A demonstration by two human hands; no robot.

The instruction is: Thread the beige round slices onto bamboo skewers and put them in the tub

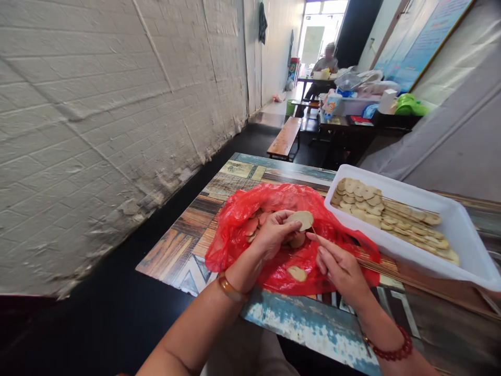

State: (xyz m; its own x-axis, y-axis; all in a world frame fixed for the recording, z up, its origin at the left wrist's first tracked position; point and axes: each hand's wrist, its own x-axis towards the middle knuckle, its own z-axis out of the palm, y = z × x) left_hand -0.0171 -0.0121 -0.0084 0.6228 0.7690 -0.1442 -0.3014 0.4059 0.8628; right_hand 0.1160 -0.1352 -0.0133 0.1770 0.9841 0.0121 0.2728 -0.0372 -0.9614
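A thin, round, pale slice [302,218], which looks like potato, is pinched between the thumb and fingers of my left hand [274,231]. My right hand [335,263] grips a thin wooden skewer [313,228], its upper end at the slice's right edge; whether it pierces the slice I cannot tell. Both hands are above a spread-open red plastic bag [289,192] with more slices inside, partly hidden by my left hand. One loose slice [297,273] lies on the bag's near side. To the right, a white plastic tray [472,245] holds rows of skewered slices [362,197].
Bare skewers [395,271] lie on the patterned table [183,235] between the bag and tray. A white brick-patterned wall [117,104] runs along the left. Beyond are a wooden bench [285,137], a cluttered dark table [336,121] and a seated person [326,65].
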